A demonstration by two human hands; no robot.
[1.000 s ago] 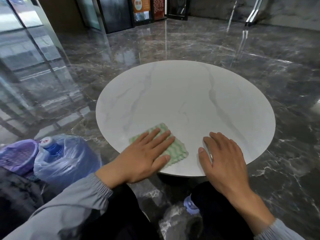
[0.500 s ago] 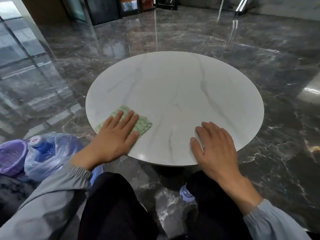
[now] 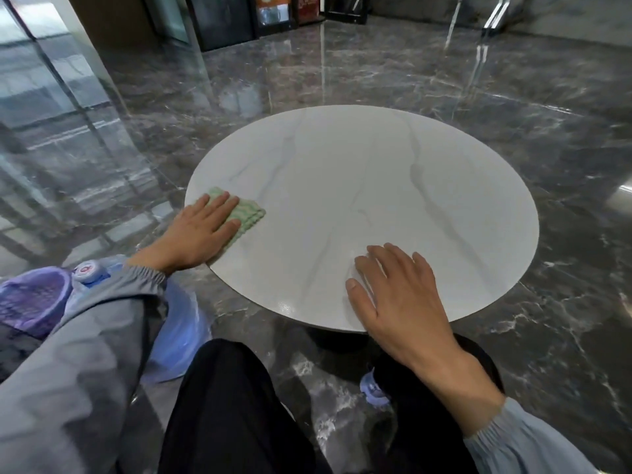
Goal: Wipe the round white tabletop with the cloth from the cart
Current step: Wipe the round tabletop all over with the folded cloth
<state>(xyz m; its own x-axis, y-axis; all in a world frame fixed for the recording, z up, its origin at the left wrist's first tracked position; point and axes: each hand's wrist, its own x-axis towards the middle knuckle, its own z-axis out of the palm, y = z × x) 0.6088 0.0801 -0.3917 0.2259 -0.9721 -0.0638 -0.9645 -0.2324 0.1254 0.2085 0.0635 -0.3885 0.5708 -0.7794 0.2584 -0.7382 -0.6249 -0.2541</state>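
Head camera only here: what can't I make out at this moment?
Head view:
Green cloth: mostly under the left hand, so its full shape and fold are hidden.
Table base: covered by the tabletop and the right hand.
Purple basket: cut off by the left edge.
Water jug: partly behind the left sleeve.
Signs: cut off at the top, too small to read.

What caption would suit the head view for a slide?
Left hand presses green cloth on round white tabletop; right hand rests alongside.
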